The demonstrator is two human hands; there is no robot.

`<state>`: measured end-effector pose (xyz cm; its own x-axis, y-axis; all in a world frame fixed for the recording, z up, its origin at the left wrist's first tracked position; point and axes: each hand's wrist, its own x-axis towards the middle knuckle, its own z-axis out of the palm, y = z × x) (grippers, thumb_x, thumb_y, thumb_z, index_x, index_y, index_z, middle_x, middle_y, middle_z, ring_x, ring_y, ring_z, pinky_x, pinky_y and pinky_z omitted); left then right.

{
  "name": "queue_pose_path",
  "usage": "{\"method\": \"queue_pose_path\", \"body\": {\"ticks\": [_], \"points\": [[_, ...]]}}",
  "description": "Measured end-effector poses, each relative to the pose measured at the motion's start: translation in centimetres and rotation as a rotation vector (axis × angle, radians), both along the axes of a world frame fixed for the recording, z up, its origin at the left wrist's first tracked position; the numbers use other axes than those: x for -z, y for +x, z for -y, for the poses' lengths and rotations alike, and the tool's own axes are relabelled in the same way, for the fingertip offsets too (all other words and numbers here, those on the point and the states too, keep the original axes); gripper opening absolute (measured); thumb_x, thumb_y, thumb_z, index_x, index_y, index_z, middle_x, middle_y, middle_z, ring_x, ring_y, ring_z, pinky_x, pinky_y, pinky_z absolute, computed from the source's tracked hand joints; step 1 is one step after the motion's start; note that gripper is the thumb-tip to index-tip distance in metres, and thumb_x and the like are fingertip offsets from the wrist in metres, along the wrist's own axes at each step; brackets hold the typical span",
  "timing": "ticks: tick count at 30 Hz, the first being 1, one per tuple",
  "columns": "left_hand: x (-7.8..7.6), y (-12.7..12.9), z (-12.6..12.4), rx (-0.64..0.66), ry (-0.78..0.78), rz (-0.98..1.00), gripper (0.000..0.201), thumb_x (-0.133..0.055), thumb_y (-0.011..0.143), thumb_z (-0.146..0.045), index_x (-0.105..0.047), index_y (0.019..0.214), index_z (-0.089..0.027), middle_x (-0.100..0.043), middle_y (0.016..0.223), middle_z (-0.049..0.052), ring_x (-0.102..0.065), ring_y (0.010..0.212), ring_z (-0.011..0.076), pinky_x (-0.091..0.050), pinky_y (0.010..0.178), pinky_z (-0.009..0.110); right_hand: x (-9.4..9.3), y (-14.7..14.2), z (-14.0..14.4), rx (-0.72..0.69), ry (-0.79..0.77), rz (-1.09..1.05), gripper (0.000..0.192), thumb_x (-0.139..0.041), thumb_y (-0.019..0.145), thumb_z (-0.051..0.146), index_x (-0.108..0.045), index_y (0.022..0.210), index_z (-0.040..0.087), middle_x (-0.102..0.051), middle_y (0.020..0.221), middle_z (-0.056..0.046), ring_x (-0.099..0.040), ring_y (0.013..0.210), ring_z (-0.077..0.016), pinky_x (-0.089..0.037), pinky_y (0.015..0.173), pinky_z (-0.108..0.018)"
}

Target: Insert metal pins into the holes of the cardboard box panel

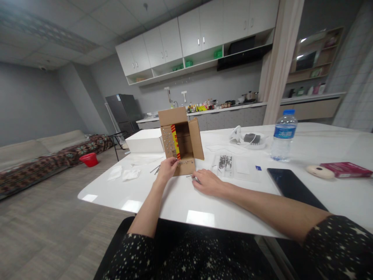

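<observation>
On the left part of the white table point(122, 194) lie some tissues point(124, 174) and a flat white box point(145, 140). Next comes the cardboard box point(180, 140), which lies on its side with the open mouth facing the person. The left hand point(166, 168) grips the lower front flap of this box, fingers closed on its left edge. Just right of the flap, the right hand point(206, 181) rests flat on the table, fingers loose; if it holds something small, I cannot tell. Behind the right hand, near it, lies a clear bag of screws point(225, 163). Further right stand a water bottle point(283, 135) and a black phone point(294, 188).
</observation>
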<state>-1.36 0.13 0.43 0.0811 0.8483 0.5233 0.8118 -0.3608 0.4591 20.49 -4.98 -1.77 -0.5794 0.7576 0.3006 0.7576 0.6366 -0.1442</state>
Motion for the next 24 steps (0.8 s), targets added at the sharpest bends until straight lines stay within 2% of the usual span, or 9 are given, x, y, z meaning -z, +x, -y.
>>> {"method": "queue_pose_path", "body": {"ticks": [11,21,24], "points": [[0.09,0.04,-0.03,0.009,-0.004,-0.006,0.022,-0.055,0.087,-0.034,-0.071,0.083,-0.019,-0.075,0.082,0.005,-0.066,0.074,0.0191,-0.046,0.068,0.028,-0.04,0.07,0.07,-0.004,-0.003,-0.007,0.021,-0.044,0.094,0.028,-0.061,0.099,0.017,-0.067,0.096,-0.009,-0.058,0.090,-0.0217,-0.035,0.077,-0.031],[-0.23,0.19,0.37,0.002,-0.039,-0.054,0.022,-0.056,0.085,-0.034,-0.071,0.078,-0.018,-0.072,0.072,0.004,-0.062,0.067,0.0180,-0.042,0.063,0.027,-0.04,0.00,0.00,-0.005,0.003,-0.007,0.022,-0.044,0.093,0.028,-0.061,0.100,0.017,-0.067,0.096,-0.009,-0.058,0.089,-0.0215,-0.035,0.076,-0.031],[-0.14,0.14,0.22,0.008,-0.022,-0.036,0.022,-0.056,0.086,-0.034,-0.071,0.080,-0.019,-0.073,0.077,0.005,-0.064,0.071,0.0188,-0.044,0.064,0.027,-0.05,0.02,0.00,-0.005,0.001,-0.004,0.021,-0.044,0.093,0.028,-0.061,0.099,0.017,-0.067,0.096,-0.010,-0.058,0.089,-0.0217,-0.035,0.075,-0.031]]}}
